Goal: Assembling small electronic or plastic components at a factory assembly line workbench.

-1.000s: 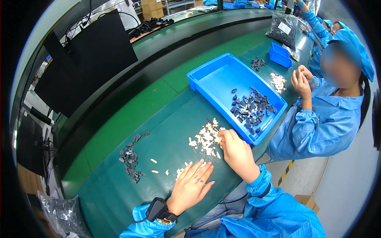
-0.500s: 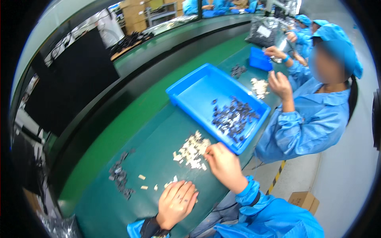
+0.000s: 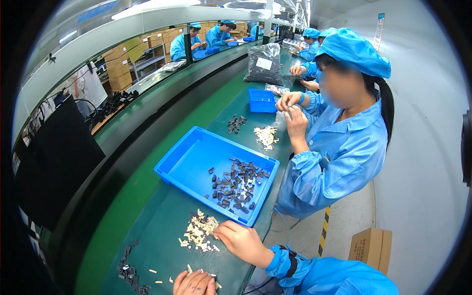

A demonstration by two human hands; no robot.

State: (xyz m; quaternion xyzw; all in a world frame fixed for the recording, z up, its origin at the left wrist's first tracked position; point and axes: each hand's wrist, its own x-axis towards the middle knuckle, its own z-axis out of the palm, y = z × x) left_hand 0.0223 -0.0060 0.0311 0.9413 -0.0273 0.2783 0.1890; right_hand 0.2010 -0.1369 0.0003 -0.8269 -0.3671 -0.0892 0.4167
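Note:
My right hand (image 3: pixel 244 242) is at the right edge of a pile of small cream-coloured strips (image 3: pixel 199 231) on the green table. Its fingers are bent and pressed together, and whatever is between the tips is hidden. Lower down, my left hand (image 3: pixel 195 283) lies on the table with its fingers stretched out, partly cut off by the lower edge. A few loose cream pieces (image 3: pixel 153 271) lie around it. To the left is a cluster of small dark grey parts (image 3: pixel 129 273). Beyond the pile stands a blue tray (image 3: pixel 184 147) with many small dark parts (image 3: pixel 240 184) inside.
A co-worker in blue (image 3: pixel 334 142) sits to the right, hands raised over another cream pile (image 3: pixel 266 137), dark parts (image 3: pixel 236 124) and a small blue bin (image 3: pixel 262 101). Farther back is a bag of dark parts (image 3: pixel 263 66). A cardboard box (image 3: pixel 369 250) stands on the floor.
My view has swung up and to the right, so the table sits lower and further left. My left hand is now partly out of the picture. My right hand stays at the cream pile.

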